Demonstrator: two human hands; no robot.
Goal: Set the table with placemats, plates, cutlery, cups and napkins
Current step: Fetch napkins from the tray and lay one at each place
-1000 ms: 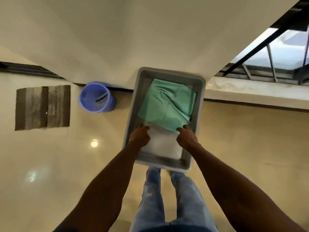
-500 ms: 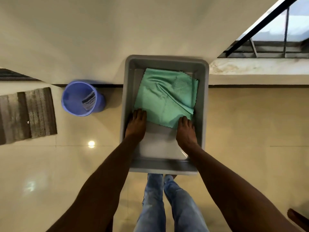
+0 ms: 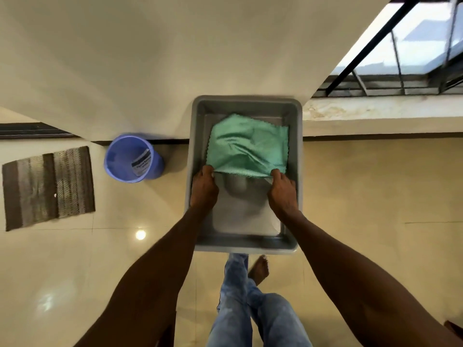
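A grey plastic tub (image 3: 198, 146) stands on the floor in front of me. Inside it lies a green cloth (image 3: 246, 145) with a zigzag edge, over a pale sheet (image 3: 245, 216) that covers the tub's bottom. My left hand (image 3: 204, 189) pinches the cloth's near left corner. My right hand (image 3: 283, 191) pinches its near right corner. The near edge of the cloth is lifted off the sheet, and a rounded grey shape (image 3: 236, 186) shows beneath it.
A blue bucket (image 3: 132, 159) with a label inside stands left of the tub against the wall. A striped brown mat (image 3: 47, 186) lies farther left. My legs in jeans (image 3: 250, 306) are below the tub. A window ledge (image 3: 375, 111) runs at the right.
Both hands went from lying flat on the cloth's near edge to pinching its two near corners. The near edge has risen off the sheet, uncovering a grey shape.
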